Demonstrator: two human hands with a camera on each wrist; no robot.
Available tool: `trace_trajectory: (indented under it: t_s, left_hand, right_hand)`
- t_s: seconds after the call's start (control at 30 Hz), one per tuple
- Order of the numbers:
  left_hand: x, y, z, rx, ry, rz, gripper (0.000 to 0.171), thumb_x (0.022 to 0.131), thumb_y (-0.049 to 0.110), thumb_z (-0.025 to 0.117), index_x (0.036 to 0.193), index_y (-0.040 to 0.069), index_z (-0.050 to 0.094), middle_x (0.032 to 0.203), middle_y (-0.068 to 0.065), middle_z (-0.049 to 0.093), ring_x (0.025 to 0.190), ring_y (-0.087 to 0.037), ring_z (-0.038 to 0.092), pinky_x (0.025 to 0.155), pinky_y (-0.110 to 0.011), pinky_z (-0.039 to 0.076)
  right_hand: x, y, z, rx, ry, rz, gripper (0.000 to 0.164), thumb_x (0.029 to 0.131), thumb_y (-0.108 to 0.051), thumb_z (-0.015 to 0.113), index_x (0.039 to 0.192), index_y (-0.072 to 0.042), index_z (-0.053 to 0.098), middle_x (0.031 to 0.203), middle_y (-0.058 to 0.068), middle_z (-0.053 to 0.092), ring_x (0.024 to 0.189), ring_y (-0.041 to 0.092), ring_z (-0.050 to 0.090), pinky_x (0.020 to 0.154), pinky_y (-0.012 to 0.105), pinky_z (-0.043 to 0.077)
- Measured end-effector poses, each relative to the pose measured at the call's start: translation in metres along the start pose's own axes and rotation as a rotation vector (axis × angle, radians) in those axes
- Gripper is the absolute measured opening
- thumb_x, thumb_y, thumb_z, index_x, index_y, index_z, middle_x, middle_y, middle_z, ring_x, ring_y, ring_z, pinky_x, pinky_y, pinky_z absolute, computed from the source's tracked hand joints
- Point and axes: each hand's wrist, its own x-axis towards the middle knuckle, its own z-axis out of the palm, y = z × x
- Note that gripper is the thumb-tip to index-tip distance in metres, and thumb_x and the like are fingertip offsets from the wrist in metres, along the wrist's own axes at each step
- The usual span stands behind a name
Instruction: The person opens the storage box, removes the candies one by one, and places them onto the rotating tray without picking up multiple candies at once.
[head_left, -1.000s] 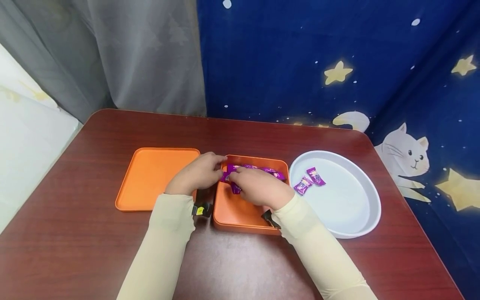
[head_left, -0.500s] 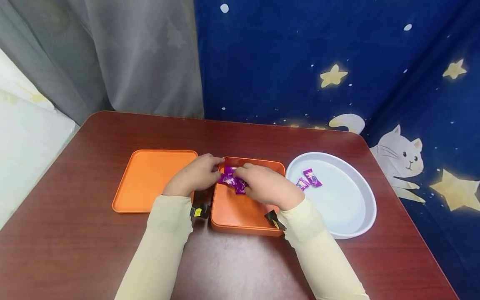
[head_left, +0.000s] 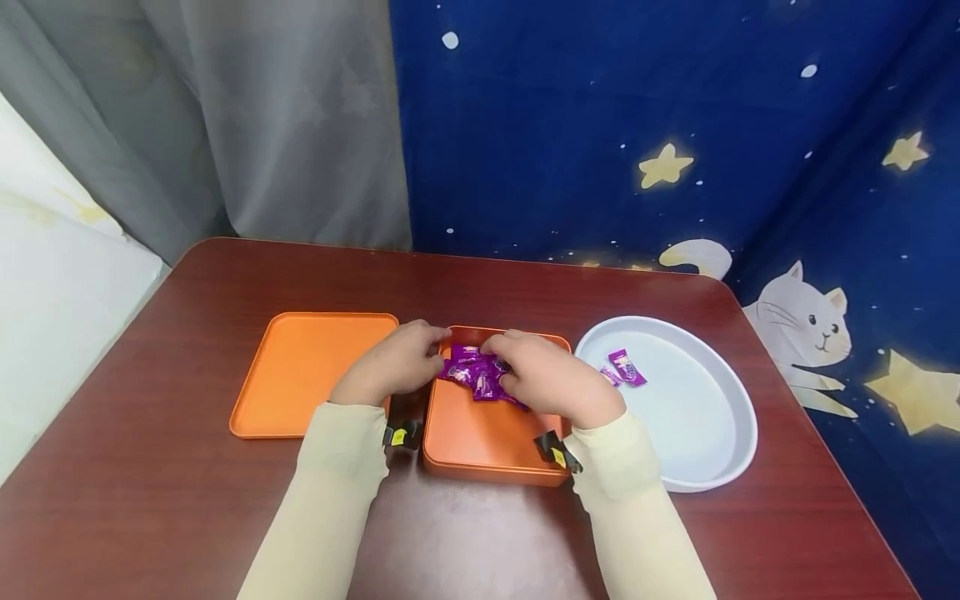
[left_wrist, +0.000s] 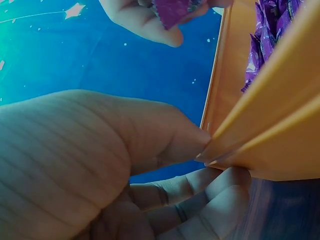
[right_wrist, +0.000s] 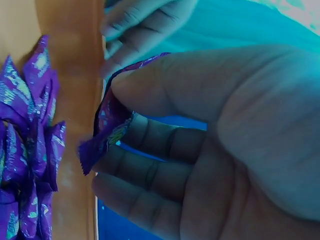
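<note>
An orange box stands at the middle of the table, with several purple-wrapped candies toward its back. My left hand is at the box's back left; in the left wrist view its thumb and fingers pinch the box's rim at a corner. My right hand reaches over the box's right part. In the right wrist view, its thumb and fingers pinch one purple-wrapped candy, next to the heap of candies in the box. From above, my right hand hides that candy.
Left of the box lies a flat orange lid. A round white tray stands to the right, holding a candy and part of another beside my right hand. Curtains hang behind the table's far edge.
My right hand has drawn back to the right across the box, and more candies show, lying nearer the box's middle. The left hand stays at the rim.
</note>
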Motion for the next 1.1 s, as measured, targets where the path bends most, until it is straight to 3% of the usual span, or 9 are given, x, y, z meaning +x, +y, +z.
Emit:
trace_trajectory:
  t_s: [0.23, 0.5, 1.1]
  left_hand:
    - [-0.001, 0.001, 0.003, 0.001, 0.01, 0.003, 0.047, 0.087, 0.015, 0.058, 0.133, 0.005, 0.053, 0.111, -0.013, 0.057, 0.079, -0.022, 0.052, 0.07, -0.033, 0.053]
    - [-0.003, 0.002, 0.003, 0.011, 0.011, 0.005, 0.045, 0.089, 0.014, 0.056, 0.133, 0.005, 0.052, 0.109, -0.011, 0.057, 0.08, -0.022, 0.051, 0.078, -0.036, 0.052]
    - [-0.001, 0.0, 0.001, 0.008, 0.009, 0.005, 0.047, 0.088, 0.015, 0.058, 0.133, 0.006, 0.053, 0.109, -0.012, 0.057, 0.084, -0.024, 0.051, 0.086, -0.041, 0.052]
  right_hand:
    - [-0.008, 0.007, -0.004, 0.056, 0.007, 0.063, 0.039, 0.084, -0.011, 0.064, 0.122, -0.012, 0.059, 0.112, 0.003, 0.062, 0.093, 0.014, 0.054, 0.089, 0.036, 0.051]
    - [-0.007, 0.01, 0.001, 0.037, -0.037, 0.047, 0.041, 0.083, -0.013, 0.066, 0.123, -0.008, 0.058, 0.112, 0.004, 0.062, 0.094, 0.015, 0.054, 0.089, 0.035, 0.051]
    - [-0.012, 0.017, -0.004, 0.036, -0.004, 0.062, 0.042, 0.082, -0.013, 0.066, 0.123, -0.009, 0.058, 0.114, 0.005, 0.061, 0.099, 0.018, 0.054, 0.093, 0.04, 0.048]
